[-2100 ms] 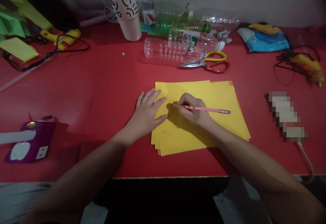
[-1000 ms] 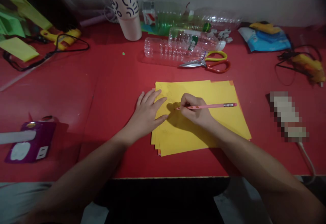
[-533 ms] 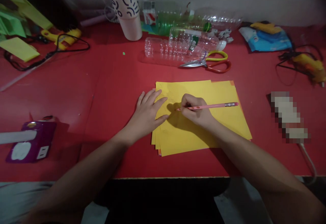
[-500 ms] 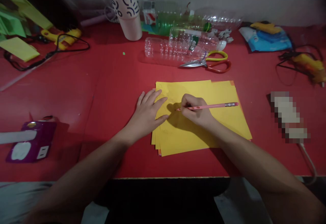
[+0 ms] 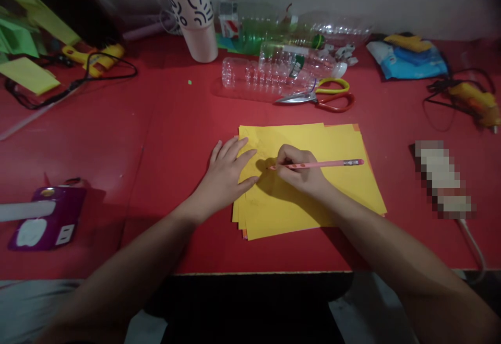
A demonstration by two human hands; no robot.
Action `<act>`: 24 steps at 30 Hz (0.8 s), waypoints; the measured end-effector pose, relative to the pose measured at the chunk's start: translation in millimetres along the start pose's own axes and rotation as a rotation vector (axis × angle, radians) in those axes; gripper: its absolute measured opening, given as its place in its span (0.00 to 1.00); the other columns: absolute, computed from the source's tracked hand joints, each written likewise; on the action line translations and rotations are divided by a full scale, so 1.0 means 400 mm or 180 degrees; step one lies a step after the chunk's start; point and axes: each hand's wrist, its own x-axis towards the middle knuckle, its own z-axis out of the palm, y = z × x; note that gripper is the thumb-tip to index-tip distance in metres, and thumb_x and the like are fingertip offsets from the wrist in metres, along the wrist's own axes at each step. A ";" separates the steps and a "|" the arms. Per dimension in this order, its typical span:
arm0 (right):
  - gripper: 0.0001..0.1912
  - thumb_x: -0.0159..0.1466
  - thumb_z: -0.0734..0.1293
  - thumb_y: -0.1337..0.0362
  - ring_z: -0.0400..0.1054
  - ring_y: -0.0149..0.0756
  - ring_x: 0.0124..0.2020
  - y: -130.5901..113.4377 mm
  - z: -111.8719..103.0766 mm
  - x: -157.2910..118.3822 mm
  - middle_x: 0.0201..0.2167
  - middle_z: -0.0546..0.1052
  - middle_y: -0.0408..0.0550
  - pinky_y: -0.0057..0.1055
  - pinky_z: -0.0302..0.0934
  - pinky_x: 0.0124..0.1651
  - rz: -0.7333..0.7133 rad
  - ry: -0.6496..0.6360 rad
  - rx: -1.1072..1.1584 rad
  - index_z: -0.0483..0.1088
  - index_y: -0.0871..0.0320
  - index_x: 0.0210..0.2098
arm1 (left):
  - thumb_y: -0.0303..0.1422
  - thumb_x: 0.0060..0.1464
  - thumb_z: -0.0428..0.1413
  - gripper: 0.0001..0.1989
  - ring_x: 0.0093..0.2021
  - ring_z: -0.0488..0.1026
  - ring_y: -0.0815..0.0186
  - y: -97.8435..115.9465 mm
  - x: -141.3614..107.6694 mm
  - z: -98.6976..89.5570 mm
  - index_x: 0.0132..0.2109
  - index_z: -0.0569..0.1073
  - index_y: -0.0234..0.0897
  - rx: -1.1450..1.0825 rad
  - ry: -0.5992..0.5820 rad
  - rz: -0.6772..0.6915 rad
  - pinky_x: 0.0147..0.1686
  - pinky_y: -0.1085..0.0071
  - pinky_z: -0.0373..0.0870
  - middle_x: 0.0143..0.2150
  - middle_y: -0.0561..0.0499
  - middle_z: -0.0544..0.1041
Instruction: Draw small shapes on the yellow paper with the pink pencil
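A stack of yellow paper (image 5: 313, 203) lies on the red table, with an orange corner showing at its top right. My right hand (image 5: 299, 169) grips a pink pencil (image 5: 331, 164); the tip points left onto the top sheet and the eraser end points right. Faint marks appear near the sheet's upper left. My left hand (image 5: 229, 172) rests flat across the paper's left edge, fingers spread and holding nothing.
Behind the paper lie scissors (image 5: 301, 98) with yellow and red handles and clear plastic bottles (image 5: 270, 75). A white patterned tumbler (image 5: 201, 41) stands at the back. A purple box (image 5: 50, 218) is at left, a blue packet (image 5: 407, 61) back right, a blurred-out object (image 5: 442, 177) at right.
The pencil and my right hand have shifted very slightly left over the paper. My left hand stays in place.
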 end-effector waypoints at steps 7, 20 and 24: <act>0.06 0.56 0.61 0.67 0.51 0.26 0.20 0.002 0.005 0.001 0.18 0.62 0.36 0.26 0.45 0.23 0.0093 -0.0019 -0.0071 0.58 0.54 0.24 | 0.38 0.59 0.59 0.24 0.71 0.54 0.47 0.005 0.001 -0.002 0.61 0.69 0.37 0.0043 -0.0028 -0.0036 0.69 0.41 0.44 0.69 0.39 0.63; 0.06 0.59 0.63 0.65 0.53 0.26 0.21 0.005 0.010 0.001 0.19 0.63 0.36 0.27 0.47 0.25 0.0119 -0.0142 -0.0057 0.60 0.54 0.27 | 0.38 0.59 0.58 0.24 0.71 0.53 0.48 0.002 -0.001 -0.001 0.61 0.68 0.39 -0.0035 -0.0022 -0.0053 0.70 0.42 0.41 0.69 0.41 0.62; 0.07 0.60 0.63 0.64 0.53 0.26 0.20 0.008 0.011 0.001 0.20 0.65 0.37 0.27 0.47 0.25 0.0154 -0.0143 -0.0064 0.60 0.54 0.27 | 0.38 0.59 0.58 0.24 0.71 0.53 0.48 0.002 -0.001 -0.001 0.61 0.69 0.40 -0.0019 -0.0002 -0.0059 0.70 0.42 0.42 0.69 0.42 0.62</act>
